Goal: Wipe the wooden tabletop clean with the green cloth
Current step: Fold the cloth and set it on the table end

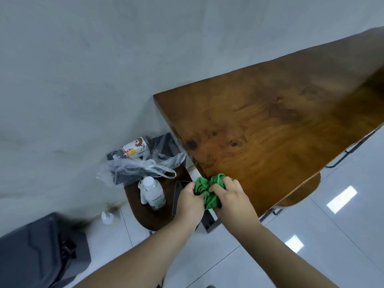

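Observation:
The wooden tabletop [270, 125] runs from the centre to the upper right, its glossy brown surface bare. A crumpled green cloth [207, 189] is bunched at the table's near left corner, partly over the edge. My left hand [190, 201] grips the cloth's left side. My right hand [233, 199] grips its right side, fingers curled into the fabric. Part of the cloth is hidden under my fingers.
A dark round stool [145, 210] left of the table holds a clear bottle [153, 192] and a phone [178, 194]. Behind it sits a bin with plastic bags [143, 163]. A grey case [39, 252] lies on the tiled floor at lower left. A second stool [301, 194] stands under the table.

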